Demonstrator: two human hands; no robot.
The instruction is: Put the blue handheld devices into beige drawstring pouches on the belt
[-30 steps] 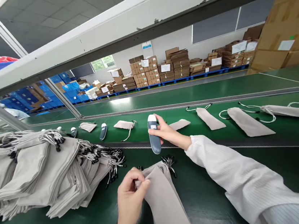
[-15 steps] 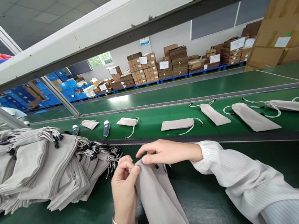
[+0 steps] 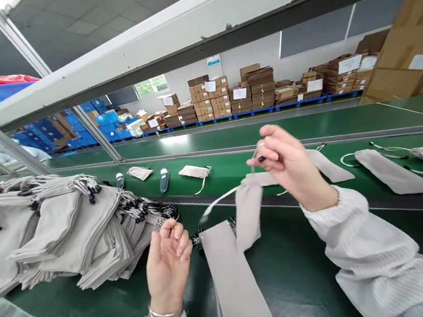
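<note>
A filled pouch (image 3: 248, 214) is dangled by its drawstring, pinched in the right hand (image 3: 288, 165), above the pouch stack (image 3: 238, 285); the left hand (image 3: 168, 264) is loosely curled, empty. If the pinch is loosened, the pouch could be dropped.

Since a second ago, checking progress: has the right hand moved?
Yes: the right hand rose from the green table, lifting a grey fabric pouch by its drawstring.

Right hand (image 3: 291, 166): risen from the worktop, now pinching a pouch (image 3: 249, 214) cord, pouch lifted and hanging. Left hand (image 3: 167, 263): released the fabric, fingers loosely curled, empty.
</note>
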